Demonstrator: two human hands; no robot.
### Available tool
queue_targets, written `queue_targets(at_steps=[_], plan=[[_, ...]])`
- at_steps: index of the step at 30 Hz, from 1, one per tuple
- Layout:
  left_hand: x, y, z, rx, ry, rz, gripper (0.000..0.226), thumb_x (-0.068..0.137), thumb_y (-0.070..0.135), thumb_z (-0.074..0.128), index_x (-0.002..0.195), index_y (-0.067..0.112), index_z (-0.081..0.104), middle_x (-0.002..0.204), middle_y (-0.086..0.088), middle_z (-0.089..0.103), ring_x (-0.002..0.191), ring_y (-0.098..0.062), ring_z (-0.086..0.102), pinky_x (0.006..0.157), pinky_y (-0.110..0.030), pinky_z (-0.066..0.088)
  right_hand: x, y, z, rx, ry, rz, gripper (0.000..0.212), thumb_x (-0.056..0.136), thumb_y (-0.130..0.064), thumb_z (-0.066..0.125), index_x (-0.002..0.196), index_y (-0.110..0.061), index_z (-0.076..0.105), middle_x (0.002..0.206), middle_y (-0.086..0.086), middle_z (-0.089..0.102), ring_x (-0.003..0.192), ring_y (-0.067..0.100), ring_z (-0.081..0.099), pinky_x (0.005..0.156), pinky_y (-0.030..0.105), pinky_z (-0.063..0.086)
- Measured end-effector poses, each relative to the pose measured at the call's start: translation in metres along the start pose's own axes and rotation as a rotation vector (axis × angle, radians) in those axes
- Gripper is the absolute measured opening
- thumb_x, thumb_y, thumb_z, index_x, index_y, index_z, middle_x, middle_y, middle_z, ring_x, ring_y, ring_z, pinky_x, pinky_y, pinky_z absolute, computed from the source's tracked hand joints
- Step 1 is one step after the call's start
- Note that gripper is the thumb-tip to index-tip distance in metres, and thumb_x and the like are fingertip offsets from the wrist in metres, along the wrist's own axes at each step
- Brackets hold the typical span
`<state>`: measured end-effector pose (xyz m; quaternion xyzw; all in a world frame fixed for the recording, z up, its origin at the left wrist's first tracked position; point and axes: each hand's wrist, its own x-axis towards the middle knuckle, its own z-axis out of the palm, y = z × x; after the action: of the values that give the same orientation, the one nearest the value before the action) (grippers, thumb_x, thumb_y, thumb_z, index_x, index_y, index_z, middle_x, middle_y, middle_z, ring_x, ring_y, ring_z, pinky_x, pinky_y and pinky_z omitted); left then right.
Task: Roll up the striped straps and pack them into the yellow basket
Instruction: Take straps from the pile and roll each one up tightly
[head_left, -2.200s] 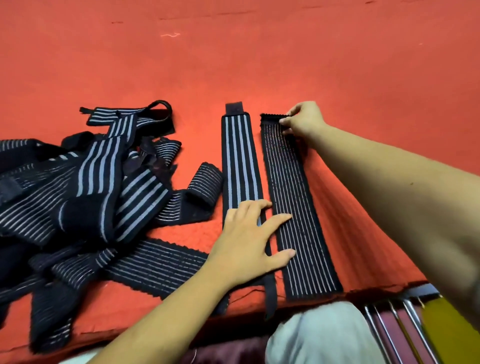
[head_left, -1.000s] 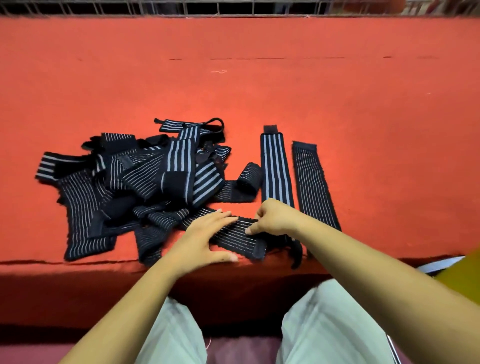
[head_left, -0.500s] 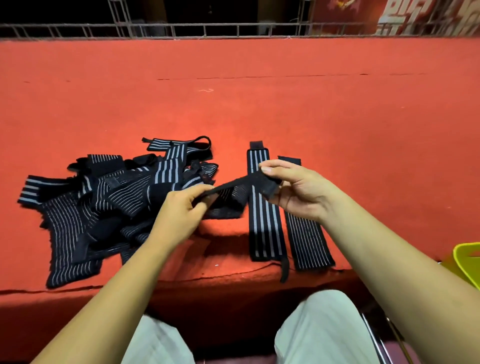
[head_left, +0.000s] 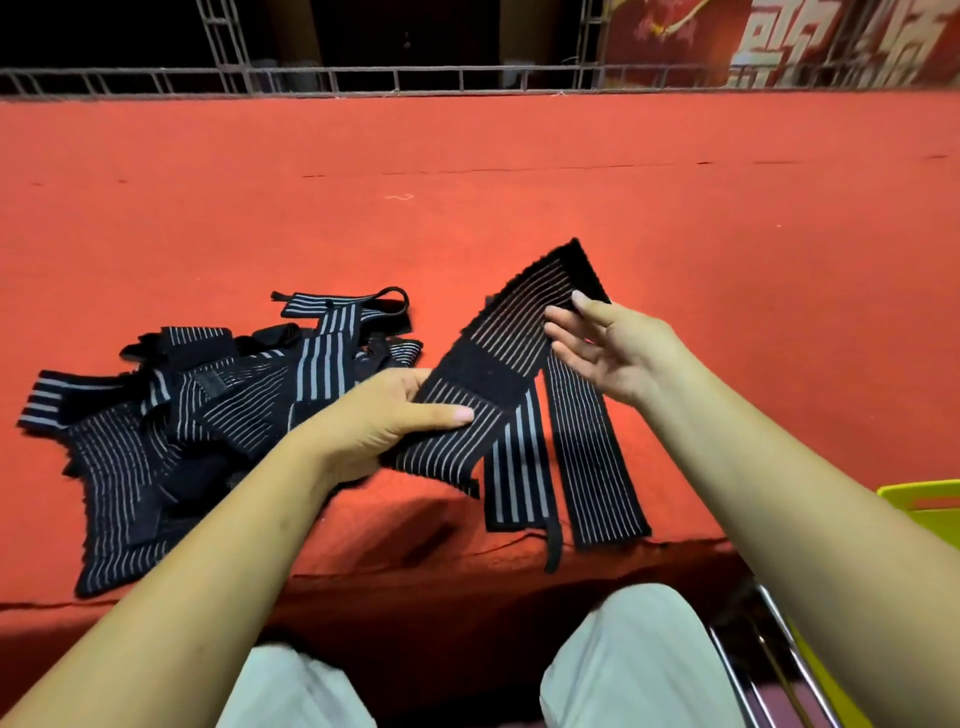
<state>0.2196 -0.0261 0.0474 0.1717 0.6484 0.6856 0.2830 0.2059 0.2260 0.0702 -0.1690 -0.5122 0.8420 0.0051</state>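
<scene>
A black strap with thin pale stripes (head_left: 511, 338) is lifted above the red surface, stretched on a slant. My left hand (head_left: 374, 421) grips its lower end, thumb on top. My right hand (head_left: 608, 348) touches its upper part with straight fingers spread. Two flat straps lie side by side under it, a broad-striped one (head_left: 514, 478) and a thin-striped one (head_left: 592, 467). A tangled pile of straps (head_left: 197, 410) lies to the left. The yellow basket (head_left: 930, 509) shows only a corner at the right edge.
The red carpeted platform (head_left: 519, 182) stretches far ahead to a metal railing (head_left: 415, 83). Its front edge runs just below the straps. My knees in pale trousers (head_left: 623, 660) are beneath. Metal chair legs (head_left: 769, 665) stand at the lower right.
I picked one strap off the pile's near edge, lifted it and spread it out between both hands. My right hand went from pinching it to touching it with fingers open.
</scene>
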Motion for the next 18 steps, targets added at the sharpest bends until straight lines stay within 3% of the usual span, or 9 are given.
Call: queue_targets(at_steps=[3, 6, 10, 15, 18], plan=[[0.002, -0.015, 0.004, -0.015, -0.028, -0.135, 0.021, 0.081, 0.008, 0.069, 0.101, 0.002, 0.067, 0.097, -0.012, 0.074, 0.085, -0.018, 0.071, 0.077, -0.028, 0.058, 0.024, 0.003, -0.019, 0.016, 0.171, 0.105, 0.01, 0.102, -0.019, 0.054, 0.093, -0.019, 0.06, 0.076, 0.005, 0.074, 0.078, 0.018, 0.07, 0.066, 0.03, 0.055], [0.005, -0.021, 0.007, -0.001, 0.057, -0.195, 0.014, 0.091, 0.009, 0.065, 0.101, 0.0, 0.067, 0.097, -0.015, 0.074, 0.08, -0.019, 0.071, 0.071, -0.026, 0.057, 0.038, 0.005, -0.035, 0.001, 0.276, 0.082, 0.013, 0.103, -0.018, 0.05, 0.094, -0.019, 0.059, 0.088, 0.005, 0.071, 0.08, 0.017, 0.07, 0.065, 0.031, 0.055], [0.01, -0.024, 0.01, 0.017, 0.066, -0.204, 0.024, 0.098, 0.011, 0.057, 0.109, -0.007, 0.067, 0.105, -0.018, 0.073, 0.084, -0.019, 0.069, 0.074, -0.026, 0.053, 0.048, 0.006, -0.05, -0.074, 0.406, 0.018, 0.019, 0.104, -0.018, 0.049, 0.086, -0.018, 0.057, 0.088, 0.006, 0.068, 0.073, 0.016, 0.066, 0.064, 0.027, 0.053], [0.022, -0.044, 0.04, 0.106, -0.073, -0.28, 0.017, 0.099, 0.01, 0.054, 0.093, 0.005, 0.069, 0.089, -0.009, 0.07, 0.074, -0.013, 0.063, 0.066, -0.023, 0.048, 0.057, -0.022, -0.064, -0.266, 0.464, -0.211, 0.021, 0.101, -0.012, 0.051, 0.08, -0.015, 0.051, 0.055, 0.0, 0.065, 0.041, 0.007, 0.055, 0.045, 0.021, 0.042], [0.036, -0.064, 0.07, 0.186, -0.114, -0.272, 0.022, 0.1, 0.011, 0.054, 0.082, 0.014, 0.067, 0.076, 0.003, 0.066, 0.062, -0.003, 0.058, 0.055, -0.018, 0.047, 0.059, -0.049, -0.062, -0.419, 0.392, -0.388, 0.017, 0.1, -0.008, 0.05, 0.084, -0.013, 0.053, 0.064, 0.006, 0.063, 0.041, 0.006, 0.054, 0.046, 0.021, 0.044]])
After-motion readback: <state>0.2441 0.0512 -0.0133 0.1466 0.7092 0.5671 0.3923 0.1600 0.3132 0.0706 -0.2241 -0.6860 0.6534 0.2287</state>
